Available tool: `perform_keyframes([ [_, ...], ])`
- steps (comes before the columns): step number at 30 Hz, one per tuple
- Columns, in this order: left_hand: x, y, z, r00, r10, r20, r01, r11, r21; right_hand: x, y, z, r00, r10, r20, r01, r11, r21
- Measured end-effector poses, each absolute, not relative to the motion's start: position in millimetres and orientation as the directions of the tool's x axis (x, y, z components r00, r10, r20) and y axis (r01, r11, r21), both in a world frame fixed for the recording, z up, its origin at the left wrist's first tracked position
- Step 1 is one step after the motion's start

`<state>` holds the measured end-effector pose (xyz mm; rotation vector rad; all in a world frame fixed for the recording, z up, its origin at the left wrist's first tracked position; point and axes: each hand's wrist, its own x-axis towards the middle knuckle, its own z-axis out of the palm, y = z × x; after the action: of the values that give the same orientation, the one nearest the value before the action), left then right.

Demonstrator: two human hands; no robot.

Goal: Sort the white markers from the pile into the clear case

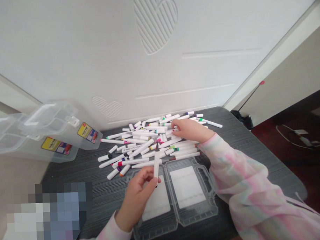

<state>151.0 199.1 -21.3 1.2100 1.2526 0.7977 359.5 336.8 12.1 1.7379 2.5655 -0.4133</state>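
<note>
Pinching a white marker [156, 164] between thumb and bent fingers, the left hand [138, 192] in the head view sits at nine o'clock from the middle of the clear case [202, 218], over its left half. The marker stands nearly upright, its dark, tapered end pointing to twelve o'clock. It should be light and stiff, its smooth barrel perhaps a little slippery; the lower barrel, where the fingers press, looks a sound place to take hold, well clear of the dark end — probably a nib, so the part most easily hurt and likeliest to smudge.

The right hand [190, 130] reaches in at half past twelve, over the pile of markers [142, 152], which spreads from eleven to one o'clock. Its thumb and forefinger are curled and close together at the markers — whether they grip one or merely touch it, I cannot tell. The pile's loose barrels would likely roll if nudged. At ten o'clock, two clear boxes [90, 140] with yellow labels stand on the dark table [258, 169].
</note>
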Motion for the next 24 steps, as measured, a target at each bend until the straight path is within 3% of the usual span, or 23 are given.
perform_keyframes([
  [13, 152, 200, -19, 0.195, 0.943, -0.271, 0.155, 0.243, 0.958, 348, 332, 4, -0.431, 0.897, -0.100, 0.901, 0.420, -0.111],
  [24, 152, 199, -19, 0.175, 0.942, -0.286, 0.162, 0.259, 0.952, 346, 331, 3, -0.412, 0.905, -0.105, 0.909, 0.399, -0.120],
])
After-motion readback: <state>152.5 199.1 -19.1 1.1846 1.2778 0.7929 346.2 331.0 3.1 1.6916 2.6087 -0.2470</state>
